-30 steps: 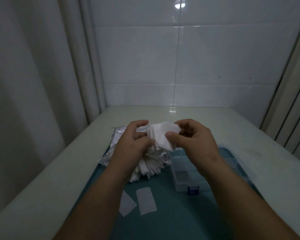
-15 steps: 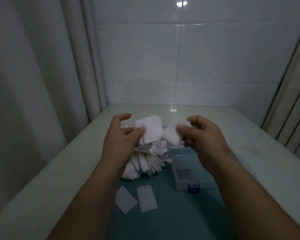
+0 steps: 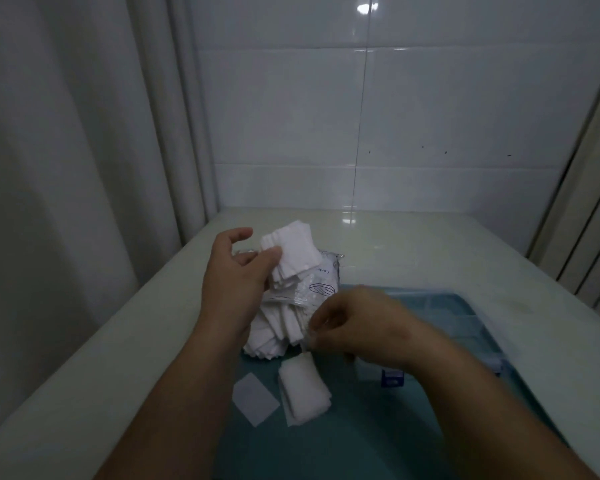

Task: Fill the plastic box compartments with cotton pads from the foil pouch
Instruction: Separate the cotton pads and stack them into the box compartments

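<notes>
At centre frame, we're gripping a stack of cotton pads [image 3: 291,251] in the left hand [image 3: 234,285], thumb clamping it against the foil pouch [image 3: 321,289], likely to feed off portions. Lower centre, the right hand [image 3: 361,329] is hovering over a small bunch [image 3: 303,389] on the tray [image 3: 361,452]; fingers curled, blurred, grip unclear. Plastic box [image 3: 465,317] is sitting right, under that forearm.

plastic box [image 3: 465,318] — partly behind right hand [image 3: 357,323] | that hand — blurred
</notes>
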The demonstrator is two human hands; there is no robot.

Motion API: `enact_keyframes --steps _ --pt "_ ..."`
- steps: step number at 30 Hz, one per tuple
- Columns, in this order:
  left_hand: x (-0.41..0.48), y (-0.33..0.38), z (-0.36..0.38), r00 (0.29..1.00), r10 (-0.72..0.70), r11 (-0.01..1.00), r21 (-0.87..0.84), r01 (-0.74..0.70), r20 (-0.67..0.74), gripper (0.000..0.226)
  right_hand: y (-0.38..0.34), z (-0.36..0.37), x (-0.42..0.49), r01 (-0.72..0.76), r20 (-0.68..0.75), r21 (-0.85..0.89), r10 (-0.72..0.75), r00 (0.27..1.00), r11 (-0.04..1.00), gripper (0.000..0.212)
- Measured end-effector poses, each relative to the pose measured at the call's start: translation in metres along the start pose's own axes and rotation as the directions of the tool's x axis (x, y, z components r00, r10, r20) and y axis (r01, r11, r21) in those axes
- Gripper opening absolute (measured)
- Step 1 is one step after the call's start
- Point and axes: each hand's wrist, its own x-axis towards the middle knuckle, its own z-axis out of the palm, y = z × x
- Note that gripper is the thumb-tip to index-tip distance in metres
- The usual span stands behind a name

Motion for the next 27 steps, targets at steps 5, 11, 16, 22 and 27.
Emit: enact_keyframes --steps 5,11,16,22,27 --pt "-0.003 0.002 0.002 0.999 0.003 1.0 0.027 -0.004 0.05 0.041 0.011 -0.022 -0.001 0.082 -0.389 0.27 0.031 0.921 0.959 0.008" --pt "-0.016 0.005 0.012 0.974 -0.029 1.0 0.005 0.028 0.223 0.051 0.015 -0.014 0.006 0.116 -0.28 0.523 0.042 0.959 0.844 0.039" --pt "-0.022 0.005 0.018 0.95 -0.095 0.977 -0.153 0.146 0.299 0.052 0.02 -0.022 0.004 0.107 -0.254 0.595 0.06 0.965 0.796 0.034" --pt "-0.027 -0.001 0.024 0.939 -0.059 0.995 -0.057 0.083 0.337 0.052 0.019 -0.026 0.001 0.111 -0.308 0.579 0.09 0.947 0.808 0.038" --pt "-0.027 -0.006 0.024 0.889 0.223 0.661 0.608 -0.44 0.4 0.044 0.042 -0.045 0.004 -0.01 -0.481 0.269 0.144 0.865 0.963 0.042"
